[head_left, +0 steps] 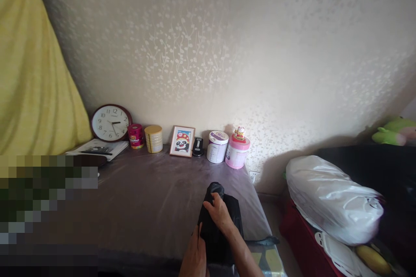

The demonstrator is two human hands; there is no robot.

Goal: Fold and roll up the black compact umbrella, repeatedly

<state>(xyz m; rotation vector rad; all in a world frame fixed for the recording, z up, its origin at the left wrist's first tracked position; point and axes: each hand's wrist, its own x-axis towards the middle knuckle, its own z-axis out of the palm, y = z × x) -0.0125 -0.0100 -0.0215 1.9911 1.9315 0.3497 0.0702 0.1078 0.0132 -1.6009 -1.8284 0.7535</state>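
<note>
A black fabric bundle [216, 246] lies on the grey cloth-covered table [146, 207] near its front right, with a rounded, rolled-looking far end; its exact kind does not show. My right hand [219, 212] reaches across it, fingers curled on the fabric just below that far end. Along its left side is my left hand [196, 249], thumb and fingers close together at the fabric's edge. The palm side of the left hand is hidden. A dark strap [263, 241] extends right from the bundle toward the table's edge.
Along the wall stand a round clock [112, 123], a magenta can [135, 136], a yellow can [154, 139], a framed panda picture [182, 141], a white tub [217, 148] and a pink-lidded tub [237, 152]. Right of the table, a white plastic bag [334, 199] rests on a red box [300, 240].
</note>
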